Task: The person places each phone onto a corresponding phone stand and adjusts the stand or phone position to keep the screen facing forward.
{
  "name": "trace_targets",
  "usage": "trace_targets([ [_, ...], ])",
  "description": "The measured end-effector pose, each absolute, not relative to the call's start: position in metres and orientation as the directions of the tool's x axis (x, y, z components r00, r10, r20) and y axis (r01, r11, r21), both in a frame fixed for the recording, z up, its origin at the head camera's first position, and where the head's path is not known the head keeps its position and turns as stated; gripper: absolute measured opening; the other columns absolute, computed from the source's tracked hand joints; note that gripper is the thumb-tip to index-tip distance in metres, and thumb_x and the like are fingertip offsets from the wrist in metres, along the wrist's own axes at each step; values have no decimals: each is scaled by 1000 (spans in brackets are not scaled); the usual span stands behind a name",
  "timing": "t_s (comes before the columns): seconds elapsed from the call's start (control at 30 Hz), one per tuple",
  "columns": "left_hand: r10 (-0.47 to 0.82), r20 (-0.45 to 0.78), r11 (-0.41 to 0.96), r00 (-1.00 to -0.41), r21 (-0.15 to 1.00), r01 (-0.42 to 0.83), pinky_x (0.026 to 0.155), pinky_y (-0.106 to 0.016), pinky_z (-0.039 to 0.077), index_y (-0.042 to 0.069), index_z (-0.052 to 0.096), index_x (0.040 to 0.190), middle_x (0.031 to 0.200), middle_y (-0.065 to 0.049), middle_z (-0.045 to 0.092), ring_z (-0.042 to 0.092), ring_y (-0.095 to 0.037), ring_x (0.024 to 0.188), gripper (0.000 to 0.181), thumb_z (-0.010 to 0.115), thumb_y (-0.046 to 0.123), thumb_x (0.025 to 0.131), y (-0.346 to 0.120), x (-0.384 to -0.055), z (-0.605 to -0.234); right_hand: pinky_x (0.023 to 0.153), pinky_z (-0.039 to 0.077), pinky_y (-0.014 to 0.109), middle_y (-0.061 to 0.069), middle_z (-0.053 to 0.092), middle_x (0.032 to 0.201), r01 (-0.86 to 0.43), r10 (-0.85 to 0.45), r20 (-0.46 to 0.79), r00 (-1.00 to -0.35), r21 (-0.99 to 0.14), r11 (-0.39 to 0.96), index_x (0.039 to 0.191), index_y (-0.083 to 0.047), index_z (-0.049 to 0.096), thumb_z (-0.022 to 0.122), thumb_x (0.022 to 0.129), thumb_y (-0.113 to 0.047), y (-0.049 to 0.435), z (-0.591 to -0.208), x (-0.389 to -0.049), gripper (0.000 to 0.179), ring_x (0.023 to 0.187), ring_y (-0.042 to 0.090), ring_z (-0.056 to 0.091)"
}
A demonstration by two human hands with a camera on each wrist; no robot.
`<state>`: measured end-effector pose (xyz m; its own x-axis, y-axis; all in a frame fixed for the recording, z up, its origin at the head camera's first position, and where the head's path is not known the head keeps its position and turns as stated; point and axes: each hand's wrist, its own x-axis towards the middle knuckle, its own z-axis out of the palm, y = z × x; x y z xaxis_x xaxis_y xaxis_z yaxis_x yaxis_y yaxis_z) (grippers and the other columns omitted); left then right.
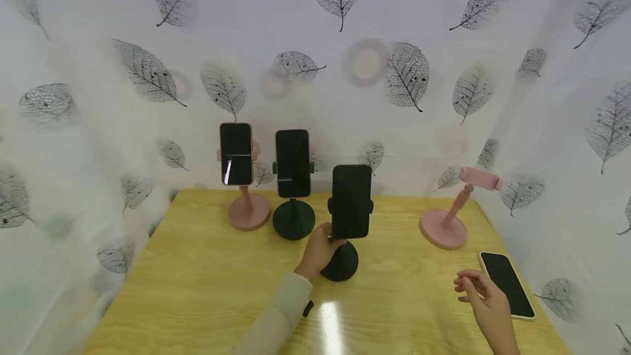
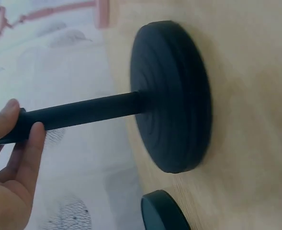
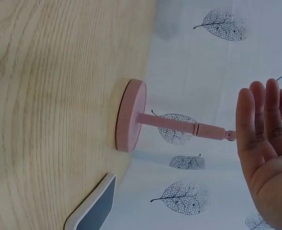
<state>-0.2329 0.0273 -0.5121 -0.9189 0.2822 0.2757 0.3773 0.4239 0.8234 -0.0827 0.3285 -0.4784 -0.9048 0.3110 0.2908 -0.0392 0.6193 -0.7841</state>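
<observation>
My left hand [image 1: 317, 251] grips the stem of a black phone stand, just below the dark phone [image 1: 351, 201] clamped upright in its holder. In the left wrist view, thumb and fingers close round the upper part of the black stem [image 2: 93, 109], above the round base [image 2: 172, 96]. Whether that base touches the table I cannot tell. Over at the right, my right hand [image 1: 488, 305] hovers with loosely bent fingers and nothing in it. Beside it lies a white-edged phone [image 1: 508, 284], screen up. A pink phone stand [image 1: 443, 229] with no phone in its holder stands beyond that hand.
Left of the black stand are a dark green stand [image 1: 293, 221] and another pink stand [image 1: 249, 212], each holding a phone. A leaf-patterned white curtain [image 1: 305, 108] hangs behind and beside the wooden table [image 1: 207, 289].
</observation>
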Motion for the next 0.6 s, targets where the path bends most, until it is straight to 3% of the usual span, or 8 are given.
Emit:
trace_targets([
  [0.3,277,278,447,-920,810,380,74,-31,57,9,68,93,96,-9,70,68,-22,88,12,69,17,85,42,-306,-509,53,52,19,-21,60,78,-30,322,268,-908,-808,588,99,4,59,53,95,-5,325,-482,-82,11,68,-6,60],
  [0.5,270,251,446,-930,823,352,80,-33,56,7,66,102,103,-11,68,67,-26,96,18,67,16,86,50,-331,-508,53,54,21,-18,60,77,-51,303,270,-914,-818,573,98,5,58,51,96,-3,320,-482,-85,11,68,-4,60],
  [0.6,273,219,443,-937,836,324,87,-39,54,5,62,114,114,-14,64,62,-29,105,27,66,11,88,50,-330,-510,54,54,21,-17,60,77,-78,293,292,-910,-817,572,97,4,59,51,95,-2,317,-481,-88,10,69,-4,60],
])
